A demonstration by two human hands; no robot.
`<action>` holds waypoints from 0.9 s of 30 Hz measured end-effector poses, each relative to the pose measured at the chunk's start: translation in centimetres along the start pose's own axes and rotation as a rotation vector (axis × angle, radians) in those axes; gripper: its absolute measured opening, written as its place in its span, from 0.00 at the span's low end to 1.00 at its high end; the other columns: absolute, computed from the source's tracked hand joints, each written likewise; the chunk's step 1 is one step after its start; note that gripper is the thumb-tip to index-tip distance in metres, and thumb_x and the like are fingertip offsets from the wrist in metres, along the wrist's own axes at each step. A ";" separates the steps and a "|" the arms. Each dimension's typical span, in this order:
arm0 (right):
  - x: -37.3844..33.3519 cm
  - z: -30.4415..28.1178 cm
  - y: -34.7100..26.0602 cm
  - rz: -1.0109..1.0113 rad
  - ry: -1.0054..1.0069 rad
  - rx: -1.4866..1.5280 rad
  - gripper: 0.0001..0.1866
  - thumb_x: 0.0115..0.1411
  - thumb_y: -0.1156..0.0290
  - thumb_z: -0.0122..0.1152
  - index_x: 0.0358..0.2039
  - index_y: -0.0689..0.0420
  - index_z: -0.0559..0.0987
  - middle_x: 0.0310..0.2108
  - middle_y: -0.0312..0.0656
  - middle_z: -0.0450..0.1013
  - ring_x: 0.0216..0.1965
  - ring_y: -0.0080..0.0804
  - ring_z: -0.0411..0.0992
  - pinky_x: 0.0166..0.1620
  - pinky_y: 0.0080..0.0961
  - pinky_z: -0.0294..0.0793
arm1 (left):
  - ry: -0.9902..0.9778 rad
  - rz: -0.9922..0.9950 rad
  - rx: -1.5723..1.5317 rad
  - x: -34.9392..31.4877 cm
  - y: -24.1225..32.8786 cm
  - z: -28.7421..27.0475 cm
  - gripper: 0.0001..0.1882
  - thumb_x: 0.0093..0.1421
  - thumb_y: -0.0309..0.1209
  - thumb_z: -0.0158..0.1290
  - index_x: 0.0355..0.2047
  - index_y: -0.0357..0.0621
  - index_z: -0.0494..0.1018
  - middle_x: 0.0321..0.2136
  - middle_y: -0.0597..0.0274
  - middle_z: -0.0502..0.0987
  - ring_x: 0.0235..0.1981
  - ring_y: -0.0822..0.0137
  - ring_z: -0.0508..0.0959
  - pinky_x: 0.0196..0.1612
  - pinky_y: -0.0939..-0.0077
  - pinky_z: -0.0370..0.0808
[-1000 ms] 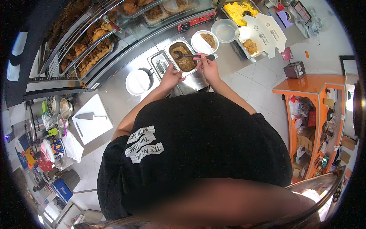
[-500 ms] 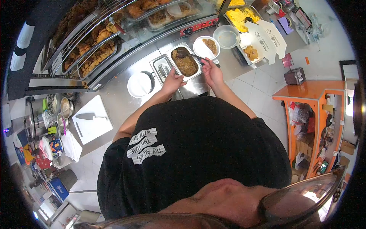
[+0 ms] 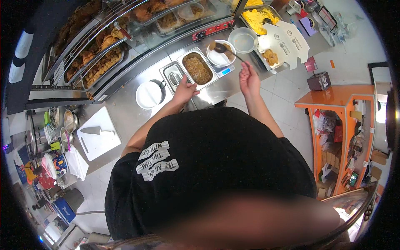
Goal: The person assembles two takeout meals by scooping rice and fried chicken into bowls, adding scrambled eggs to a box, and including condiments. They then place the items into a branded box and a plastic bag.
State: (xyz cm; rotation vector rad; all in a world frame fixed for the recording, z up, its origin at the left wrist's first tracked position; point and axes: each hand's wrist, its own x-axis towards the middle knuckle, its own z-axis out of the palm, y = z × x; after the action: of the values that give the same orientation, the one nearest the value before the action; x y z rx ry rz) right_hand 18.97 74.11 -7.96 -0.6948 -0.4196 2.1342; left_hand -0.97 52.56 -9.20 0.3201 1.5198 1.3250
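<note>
Right hand (image 3: pixel 250 81) grips a dark ladle (image 3: pixel 220 48) over a white bowl (image 3: pixel 220 61), seemingly part-filled already; plenty of brown food (image 3: pixel 198 69) remains in the metal pan (image 3: pixel 215 77), its rim at the left hand (image 3: pixel 184 92) (whether gripping, I cannot tell)

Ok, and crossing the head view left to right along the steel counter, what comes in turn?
White cutting board, white round bowl, lidded steel pan, open pan of brown food, second white bowl, clear plastic tub, open takeout box.

The ladle (image 3: pixel 219 48) is black, the tub (image 3: pixel 215 58) beneath it white, the sauce (image 3: pixel 197 69) brown, the worktop (image 3: pixel 123 101) grey.
</note>
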 end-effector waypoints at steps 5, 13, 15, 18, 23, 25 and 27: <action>0.2 1.4 -2.6 -0.310 0.043 -0.377 0.16 0.72 0.66 0.42 0.51 0.65 0.71 0.40 0.50 0.76 0.24 0.24 0.71 0.28 0.19 0.68 | -0.021 -0.019 0.029 -0.3 0.6 0.2 0.44 0.66 0.26 0.50 0.70 0.36 0.30 0.36 0.53 0.74 0.35 0.67 0.78 0.43 0.75 0.81; -1.7 3.0 -3.0 -0.634 0.055 -0.899 0.17 0.72 0.65 0.46 0.46 0.66 0.75 0.34 0.47 0.77 0.22 0.20 0.69 0.27 0.17 0.68 | -0.011 -0.020 -0.024 -0.4 0.5 0.2 0.45 0.66 0.26 0.50 0.69 0.37 0.28 0.38 0.53 0.74 0.37 0.67 0.79 0.42 0.74 0.82; -2.4 3.8 -3.9 -0.553 0.140 -0.710 0.17 0.72 0.63 0.46 0.46 0.66 0.75 0.33 0.46 0.77 0.22 0.20 0.69 0.26 0.16 0.67 | -0.009 -0.027 0.035 -0.5 0.7 0.2 0.45 0.66 0.26 0.50 0.69 0.37 0.28 0.38 0.53 0.74 0.36 0.67 0.79 0.42 0.74 0.82; -3.1 4.3 -3.4 -0.460 0.063 -0.671 0.21 0.72 0.59 0.45 0.46 0.66 0.76 0.32 0.45 0.77 0.21 0.19 0.67 0.24 0.15 0.64 | 0.000 0.003 0.021 -0.6 0.6 0.2 0.44 0.66 0.24 0.49 0.69 0.37 0.29 0.32 0.56 0.74 0.32 0.70 0.77 0.38 0.75 0.82; -4.4 5.2 2.7 -0.246 -0.241 -1.038 0.19 0.71 0.59 0.47 0.52 0.59 0.75 0.33 0.41 0.76 0.26 0.22 0.69 0.31 0.18 0.68 | 0.052 0.048 -0.043 -0.4 0.0 1.0 0.42 0.66 0.22 0.48 0.70 0.37 0.31 0.29 0.58 0.74 0.29 0.72 0.76 0.37 0.74 0.83; -5.0 5.8 3.6 -0.369 -0.600 -1.400 0.19 0.69 0.60 0.51 0.54 0.56 0.74 0.36 0.39 0.76 0.32 0.24 0.70 0.36 0.20 0.70 | 0.036 0.084 -0.066 -0.5 0.1 1.0 0.41 0.66 0.22 0.47 0.70 0.37 0.32 0.28 0.59 0.74 0.28 0.72 0.77 0.38 0.73 0.84; -5.5 6.6 2.9 -0.565 -0.856 -1.516 0.20 0.66 0.61 0.56 0.55 0.55 0.74 0.38 0.37 0.74 0.36 0.24 0.70 0.39 0.21 0.70 | 0.082 0.077 -0.022 -0.9 0.3 1.3 0.39 0.67 0.22 0.47 0.70 0.36 0.36 0.28 0.60 0.73 0.28 0.74 0.76 0.38 0.74 0.83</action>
State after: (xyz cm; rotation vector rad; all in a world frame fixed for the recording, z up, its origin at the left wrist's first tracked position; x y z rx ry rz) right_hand 15.88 67.67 -2.37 -0.2377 -2.4412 1.1332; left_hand 0.37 52.75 -8.22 0.3169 1.5734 1.4292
